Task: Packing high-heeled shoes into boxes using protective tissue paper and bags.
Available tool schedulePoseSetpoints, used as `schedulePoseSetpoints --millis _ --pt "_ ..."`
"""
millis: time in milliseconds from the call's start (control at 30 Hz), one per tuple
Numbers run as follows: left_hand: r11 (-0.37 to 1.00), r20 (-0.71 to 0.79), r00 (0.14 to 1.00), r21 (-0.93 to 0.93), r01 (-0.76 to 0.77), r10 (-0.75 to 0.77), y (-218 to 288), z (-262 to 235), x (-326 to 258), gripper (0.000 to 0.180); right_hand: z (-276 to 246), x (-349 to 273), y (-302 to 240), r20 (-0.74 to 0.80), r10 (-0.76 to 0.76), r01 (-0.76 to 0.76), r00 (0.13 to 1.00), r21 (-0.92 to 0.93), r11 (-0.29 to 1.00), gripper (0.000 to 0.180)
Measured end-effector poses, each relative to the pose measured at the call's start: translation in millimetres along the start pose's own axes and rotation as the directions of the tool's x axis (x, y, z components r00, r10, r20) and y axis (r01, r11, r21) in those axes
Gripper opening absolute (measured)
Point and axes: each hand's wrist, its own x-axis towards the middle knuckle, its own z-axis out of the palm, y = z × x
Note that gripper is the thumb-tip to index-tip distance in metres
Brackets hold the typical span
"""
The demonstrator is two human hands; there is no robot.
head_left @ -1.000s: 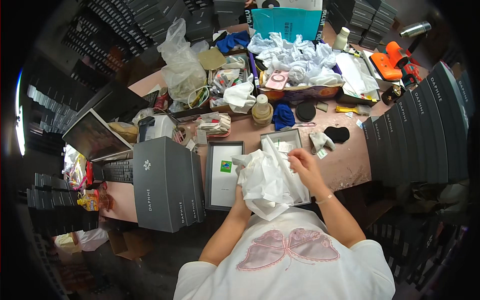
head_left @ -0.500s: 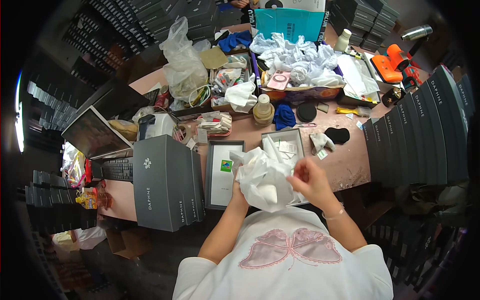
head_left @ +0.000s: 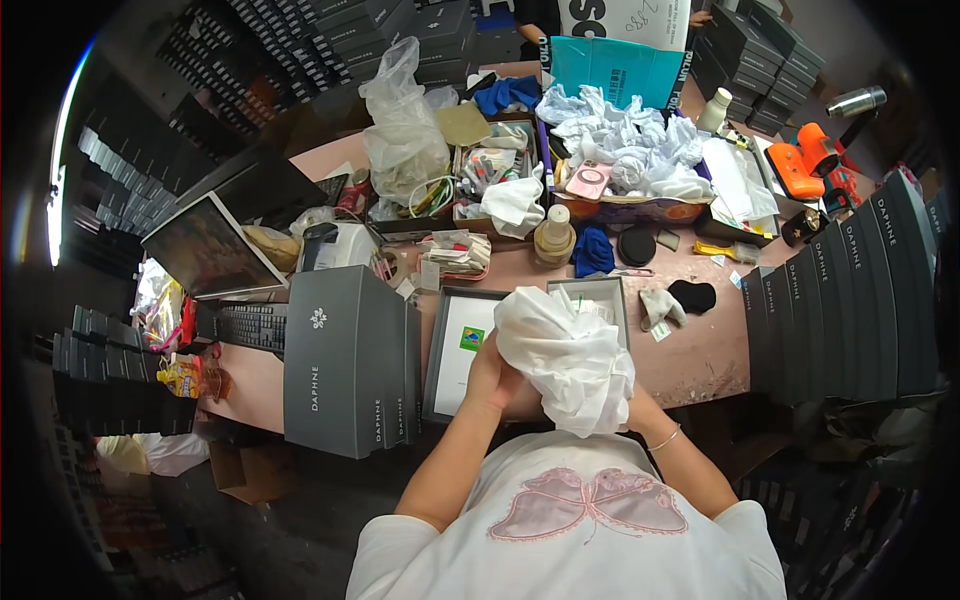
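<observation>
A white crumpled bundle (head_left: 563, 360), wrapped in thin soft cloth or paper, is held up in front of my chest between both hands. My left hand (head_left: 489, 375) cups its left side, fingers partly hidden behind it. At its lower right, my right hand (head_left: 641, 410) grips the edge, with most fingers covered by the folds. What lies inside the wrapping is hidden. Beyond the bundle stands an open grey box (head_left: 622, 300) with white contents. Left of that lies a grey box lid (head_left: 436, 375), white inside, bearing a small green sticker (head_left: 472, 339).
Stacked grey shoeboxes flank me at left (head_left: 340, 370) and right (head_left: 860, 290). Farther back are a carton of crumpled white material (head_left: 620, 140), a pump bottle (head_left: 554, 240), a black round lid (head_left: 636, 245) and an orange tape dispenser (head_left: 795, 170). A monitor (head_left: 215, 245) and keyboard (head_left: 252, 326) stand left.
The loose, sheer wrapping has become a fuller, opaque bundle, now held higher. My right hand has come down from above its right side to its lower right edge. The view has shifted slightly.
</observation>
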Motion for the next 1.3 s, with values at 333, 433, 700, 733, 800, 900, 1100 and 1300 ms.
schedulePoseSetpoints --millis 333,433,700,733,800,900,1100,1300 --pt "0.416 -0.073 0.426 0.412 -0.811 0.902 124 90 -44 0.025 -41 8 4 -0.319 -0.019 -0.161 0.947 -0.527 0.835 0.052" --pt "-0.469 0.675 0.062 0.572 -0.673 0.735 125 74 -49 0.022 -60 6 24 -0.283 -0.142 -0.082 0.948 -0.652 0.754 0.051" --pt "-0.102 0.355 0.935 0.93 -0.352 0.015 31 -42 13 0.058 -69 25 -51 0.181 0.202 0.044 0.962 -0.84 0.541 0.055" --pt "0.357 0.216 0.963 0.922 -0.148 -0.159 17 -19 11 0.062 -61 33 -63 0.245 0.252 0.078 0.936 -0.844 0.53 0.055" --pt "0.516 -0.057 0.711 0.648 0.56 -0.701 0 16 5 0.066 -39 53 -85 0.328 0.338 0.134 0.882 -0.863 0.487 0.052" --pt "0.644 0.16 0.672 0.51 0.571 -0.723 -22 -17 3 0.061 -27 68 -55 0.417 -0.242 0.466 0.876 -0.861 0.204 0.047" --pt "0.778 0.077 0.899 0.536 0.328 -0.432 -18 -30 -54 0.091 43 37 -18 0.196 -0.298 0.316 0.934 -0.843 0.436 0.045" --pt "0.874 0.054 0.955 0.421 0.244 -0.293 -10 -46 -55 0.09 60 34 18 0.089 -0.381 0.33 0.92 -0.7 0.633 0.054"
